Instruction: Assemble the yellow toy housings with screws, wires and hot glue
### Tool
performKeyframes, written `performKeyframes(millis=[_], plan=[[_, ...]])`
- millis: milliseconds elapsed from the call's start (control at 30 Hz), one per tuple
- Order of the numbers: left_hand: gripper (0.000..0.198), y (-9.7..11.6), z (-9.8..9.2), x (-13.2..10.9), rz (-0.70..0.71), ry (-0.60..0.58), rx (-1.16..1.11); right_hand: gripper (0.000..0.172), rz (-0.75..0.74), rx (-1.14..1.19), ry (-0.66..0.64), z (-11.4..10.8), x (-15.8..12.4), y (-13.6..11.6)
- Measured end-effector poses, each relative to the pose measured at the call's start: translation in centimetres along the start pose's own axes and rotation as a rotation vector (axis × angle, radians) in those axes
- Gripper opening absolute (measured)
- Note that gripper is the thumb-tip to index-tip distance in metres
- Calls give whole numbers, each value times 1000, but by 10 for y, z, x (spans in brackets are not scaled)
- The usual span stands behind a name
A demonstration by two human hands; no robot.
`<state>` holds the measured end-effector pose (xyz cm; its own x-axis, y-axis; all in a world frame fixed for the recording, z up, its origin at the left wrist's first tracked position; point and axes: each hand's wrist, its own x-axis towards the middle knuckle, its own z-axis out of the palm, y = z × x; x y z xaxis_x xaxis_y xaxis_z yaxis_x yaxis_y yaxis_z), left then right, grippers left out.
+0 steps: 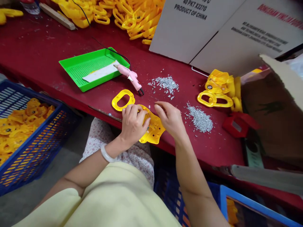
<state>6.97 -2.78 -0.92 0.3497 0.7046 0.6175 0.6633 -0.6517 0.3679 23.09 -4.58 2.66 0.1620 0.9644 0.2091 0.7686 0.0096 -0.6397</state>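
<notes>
A yellow plastic housing half [153,129] lies hollow side up at the table's front edge, with screw posts and small parts inside. My left hand [133,123] is closed over its left side, fingers bent, covering part of the inside. A small clear piece like an LED [149,107] stands up between my hands. My right hand [170,118] is at the upper right of the housing, thumb and fingers drawn together; what they pinch, if anything, is hidden. The yellow loop-shaped handle [115,102] beyond my left hand appears to belong to the same housing.
A pink glue gun [130,76] leans on a green tray [78,82]. Two piles of small metal screws [167,84] lie beyond my right hand. Yellow parts [219,83] are at right, beside a cardboard box [267,110]. A blue crate [35,157] stands left.
</notes>
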Motion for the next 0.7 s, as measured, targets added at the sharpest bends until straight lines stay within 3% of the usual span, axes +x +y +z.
performKeyframes(millis=[133,267,400,567,700], plan=[[8,0,-2,-1,9,12,-15,17,-50,21,-50,6,19,-8],[14,3,-5,5,58,25,-98,12,10,139,80,-4,1,-11],[21,8,-3,19,149,-104,-263,14,157,381,190,-14,-28,-8],[6,10,16,33,253,-263,-471,17,251,497,316,-15,-44,3],[10,10,26,34,249,-276,-525,20,323,521,368,-12,-50,16]])
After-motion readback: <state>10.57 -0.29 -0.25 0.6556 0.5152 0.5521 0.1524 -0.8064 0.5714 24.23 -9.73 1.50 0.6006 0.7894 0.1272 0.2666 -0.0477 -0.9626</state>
